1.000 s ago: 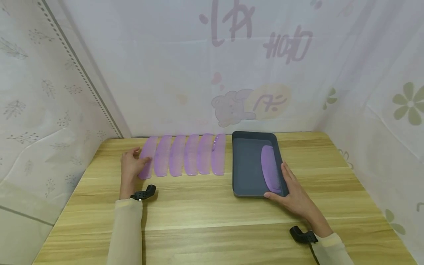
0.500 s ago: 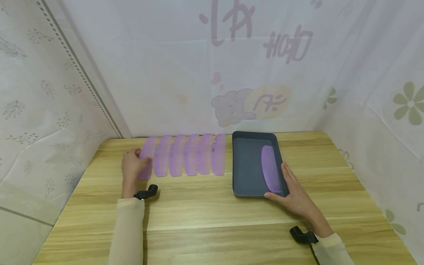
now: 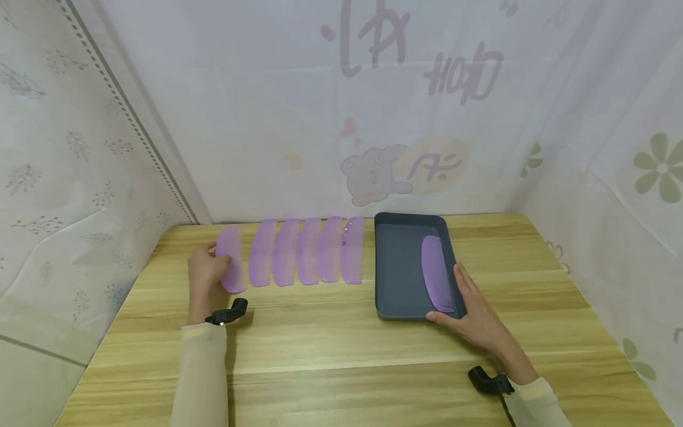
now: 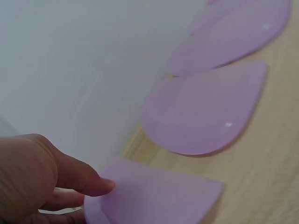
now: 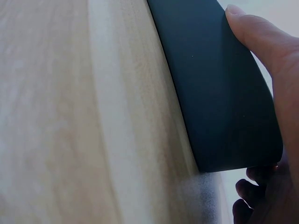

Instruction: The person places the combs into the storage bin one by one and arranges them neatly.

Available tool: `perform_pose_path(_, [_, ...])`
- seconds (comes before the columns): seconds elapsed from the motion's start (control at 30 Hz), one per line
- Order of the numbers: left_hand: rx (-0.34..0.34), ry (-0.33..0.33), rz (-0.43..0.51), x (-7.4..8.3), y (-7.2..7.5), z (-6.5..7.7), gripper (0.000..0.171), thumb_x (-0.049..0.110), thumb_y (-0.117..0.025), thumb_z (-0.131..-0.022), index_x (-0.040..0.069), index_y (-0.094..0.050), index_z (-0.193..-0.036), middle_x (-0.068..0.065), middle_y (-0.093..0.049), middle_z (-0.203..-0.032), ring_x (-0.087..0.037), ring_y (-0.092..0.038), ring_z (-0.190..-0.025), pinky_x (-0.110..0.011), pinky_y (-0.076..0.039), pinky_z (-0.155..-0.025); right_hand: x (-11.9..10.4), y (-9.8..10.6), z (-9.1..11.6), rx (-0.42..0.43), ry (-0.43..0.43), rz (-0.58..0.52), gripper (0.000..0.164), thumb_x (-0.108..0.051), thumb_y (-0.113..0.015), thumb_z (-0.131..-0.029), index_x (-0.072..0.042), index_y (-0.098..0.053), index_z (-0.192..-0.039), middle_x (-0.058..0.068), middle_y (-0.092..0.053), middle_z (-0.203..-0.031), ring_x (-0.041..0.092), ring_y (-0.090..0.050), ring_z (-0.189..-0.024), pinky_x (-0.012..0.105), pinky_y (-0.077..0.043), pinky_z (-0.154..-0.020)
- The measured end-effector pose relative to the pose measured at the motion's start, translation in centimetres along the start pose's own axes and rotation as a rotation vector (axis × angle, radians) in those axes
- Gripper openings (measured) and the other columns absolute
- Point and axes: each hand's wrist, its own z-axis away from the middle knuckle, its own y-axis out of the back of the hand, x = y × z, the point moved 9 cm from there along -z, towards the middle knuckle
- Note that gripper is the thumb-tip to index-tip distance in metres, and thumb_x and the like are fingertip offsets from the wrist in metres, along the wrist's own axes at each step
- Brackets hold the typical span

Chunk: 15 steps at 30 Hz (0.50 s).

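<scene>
My left hand (image 3: 205, 270) pinches a translucent purple comb (image 3: 230, 261) by its curved spine at the left end of the row. In the left wrist view the thumb (image 4: 100, 185) lies on top of that comb (image 4: 154, 196), its fingers behind the edge. My right hand (image 3: 480, 317) grips the near right corner of a dark grey rectangular tray (image 3: 397, 314), thumb at the front rim and fingers along the right side. Inside the tray, along its right wall, lies one purple comb (image 3: 436, 274). The right wrist view shows the thumb (image 5: 254, 30) over the tray's outer wall (image 5: 210, 93).
Several more purple combs (image 3: 285, 252) lie side by side between the left hand and the tray. The wooden table (image 3: 331, 356) meets a white printed curtain (image 3: 267, 118) at the back, with curtains at both sides too.
The leftmost comb has shifted left and slightly toward the person, its tilt changed, with the left hand holding it. The gap to the row is wider. Right hand and tray stay put.
</scene>
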Motion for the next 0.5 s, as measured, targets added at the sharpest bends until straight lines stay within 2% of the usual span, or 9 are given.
perform_pose_path(0.2, [-0.036, 0.052, 0.114, -0.83, 0.35, -0.07, 0.058, 0.006, -0.049, -0.080, -0.004, -0.042, -0.137, -0.024, -0.056, -0.113, -0.027, -0.059, -0.088, -0.023, -0.053, -0.059, 0.06, -0.01, 0.01, -0.001, 0.003, 0.000, 0.114, -0.054, -0.073, -0.073, -0.020, 0.003, -0.151, 0.000, 0.006, -0.159, 0.030, -0.002, -0.145, 0.067, -0.021, -0.105])
perform_pose_path(0.33, [-0.047, 0.050, 0.118, -0.82, 0.45, 0.00, 0.055, 0.005, -0.048, -0.081, -0.004, -0.045, -0.135, -0.021, -0.057, -0.109, -0.021, -0.059, -0.081, -0.022, -0.051, -0.057, 0.09, -0.03, 0.06, -0.002, 0.002, 0.002, 0.114, -0.054, -0.073, -0.073, -0.020, 0.003, -0.151, 0.000, 0.006, -0.159, 0.030, -0.002, -0.145, 0.067, -0.021, -0.104])
perform_pose_path(0.5, [-0.042, 0.069, 0.170, -0.47, 0.65, 0.17, 0.056, 0.005, -0.048, -0.082, -0.002, -0.042, -0.137, -0.016, -0.055, -0.106, -0.019, -0.057, -0.083, -0.022, -0.052, -0.063, 0.05, 0.00, -0.02, -0.001, 0.003, 0.000, 0.114, -0.053, -0.073, -0.073, -0.020, 0.002, -0.151, 0.000, 0.005, -0.159, 0.030, -0.002, -0.145, 0.068, -0.021, -0.104])
